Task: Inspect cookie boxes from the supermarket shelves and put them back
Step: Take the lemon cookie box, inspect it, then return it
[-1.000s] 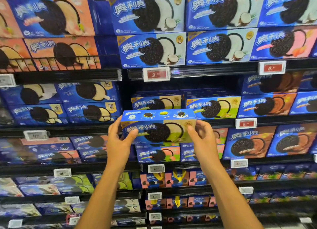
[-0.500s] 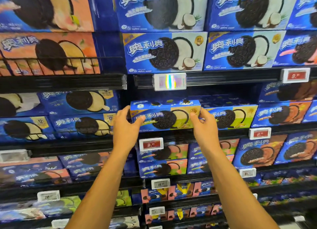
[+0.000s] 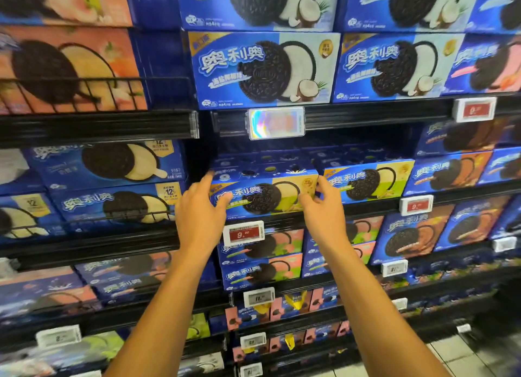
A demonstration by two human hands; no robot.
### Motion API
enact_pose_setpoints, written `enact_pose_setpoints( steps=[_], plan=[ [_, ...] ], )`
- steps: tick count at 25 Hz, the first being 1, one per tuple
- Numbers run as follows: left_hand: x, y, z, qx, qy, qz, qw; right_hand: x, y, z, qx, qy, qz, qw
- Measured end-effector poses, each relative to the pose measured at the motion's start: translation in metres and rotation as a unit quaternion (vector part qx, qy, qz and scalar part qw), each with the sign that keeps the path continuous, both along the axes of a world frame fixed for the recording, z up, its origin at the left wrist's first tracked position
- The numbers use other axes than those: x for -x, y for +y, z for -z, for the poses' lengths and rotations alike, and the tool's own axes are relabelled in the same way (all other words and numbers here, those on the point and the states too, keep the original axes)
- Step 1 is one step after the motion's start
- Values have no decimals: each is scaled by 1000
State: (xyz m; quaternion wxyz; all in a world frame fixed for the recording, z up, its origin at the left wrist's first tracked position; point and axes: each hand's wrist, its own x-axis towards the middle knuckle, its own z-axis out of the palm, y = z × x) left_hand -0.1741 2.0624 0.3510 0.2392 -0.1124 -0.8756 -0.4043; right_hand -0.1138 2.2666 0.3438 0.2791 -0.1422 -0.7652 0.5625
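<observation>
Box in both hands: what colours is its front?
Blue on the left, yellow-green on the right, behind a dark cookie: the box, head view.

Cookie box (image 3: pixel 262 196) between both hands is showing white Chinese brand lettering 奥利奥 on blue. Same lettering is appearing on coconut box (image 3: pixel 262 69) on the shelf above. Box at left (image 3: pixel 118 204) is carrying a gold badge reading "12". Red price tag (image 3: pixel 244 233) under the held box is reading "9.90". Tag lower down (image 3: pixel 258 296) is reading "11."; remaining digits are blurring out.
</observation>
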Motion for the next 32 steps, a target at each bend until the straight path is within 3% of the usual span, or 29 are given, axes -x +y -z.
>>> enact_pose_setpoints(
  steps=[10,19,22,26,32],
  plan=[
    [5,3,0,-46,-63,11,997,-5,8,4,63,-3,11,998],
    [-9,1,-9,-60,-101,50,992,-16,19,2,76,-15,-67,995],
    [-20,-6,-13,-156,-132,71,976,-23,17,-4,72,1,-117,991],
    [-44,-21,-25,-309,-204,53,927,-34,17,-15,86,14,-154,984],
    [-114,-52,-22,-404,-197,40,893,-43,15,-12,108,31,-205,972]
  ],
)
